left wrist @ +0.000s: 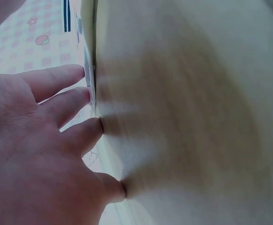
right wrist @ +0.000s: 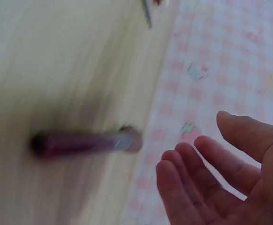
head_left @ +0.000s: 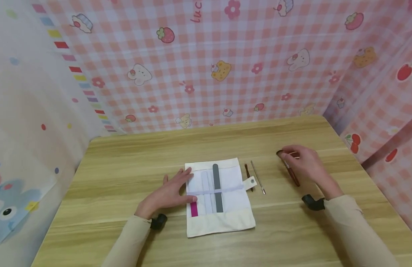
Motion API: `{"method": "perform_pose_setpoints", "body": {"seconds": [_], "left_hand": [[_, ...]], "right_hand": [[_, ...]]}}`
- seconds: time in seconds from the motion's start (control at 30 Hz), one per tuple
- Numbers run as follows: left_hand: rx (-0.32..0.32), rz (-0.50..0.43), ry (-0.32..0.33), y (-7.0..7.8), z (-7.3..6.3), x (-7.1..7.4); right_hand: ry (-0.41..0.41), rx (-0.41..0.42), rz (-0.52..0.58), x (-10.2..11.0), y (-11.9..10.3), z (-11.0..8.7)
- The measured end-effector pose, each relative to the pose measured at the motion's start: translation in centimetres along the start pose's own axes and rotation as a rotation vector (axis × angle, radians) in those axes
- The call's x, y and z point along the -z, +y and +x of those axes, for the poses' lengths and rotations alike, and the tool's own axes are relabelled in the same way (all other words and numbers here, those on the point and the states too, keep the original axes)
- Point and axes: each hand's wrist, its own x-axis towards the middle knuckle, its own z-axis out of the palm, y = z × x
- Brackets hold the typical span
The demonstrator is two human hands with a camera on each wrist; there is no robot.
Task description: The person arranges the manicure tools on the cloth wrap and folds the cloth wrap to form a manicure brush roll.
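A white fabric pouch (head_left: 231, 224) lies unfolded on the table, an elastic band across its middle. Under the band sit a flat grey strip with a rounded end (head_left: 216, 178), a pale strip (head_left: 206, 181) and, at the left, a magenta strip (head_left: 194, 210). My left hand (head_left: 169, 191) rests on the pouch's left edge, fingers spread, thumb over the magenta strip's top. At the right, a brush (head_left: 291, 173) with a reddish-brown handle lies under my right hand (head_left: 305, 161), whose fingertips are by its bristles. The right wrist view shows those fingers loosely bent, apart from the brush.
Just right of the pouch lie a thin metal tool (head_left: 258, 177) and a slim brown-handled tool (head_left: 247, 171), partly covered by the pouch's snap tab (head_left: 250, 183). A pink checked cloth (head_left: 192, 100) hangs along the back of the wooden table (head_left: 126, 159).
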Motion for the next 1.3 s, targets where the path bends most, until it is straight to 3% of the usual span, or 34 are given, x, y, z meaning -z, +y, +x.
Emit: {"method": "perform_pose_setpoints", "body": {"seconds": [0.17,0.5,1.3], "left_hand": [[-0.005,-0.001,-0.004,0.0,-0.1,0.1],[-0.005,-0.011,-0.005,-0.1,-0.1,0.2],[-0.030,-0.025,-0.011,-0.4,-0.1,0.1]], "right_hand": [[-0.049,-0.072,-0.048,0.8,1.7,0.3],[-0.102,-0.117,-0.136,1.0,3.6,1.3],[-0.181,-0.165,-0.168,-0.1,2.7,3.3]]}}
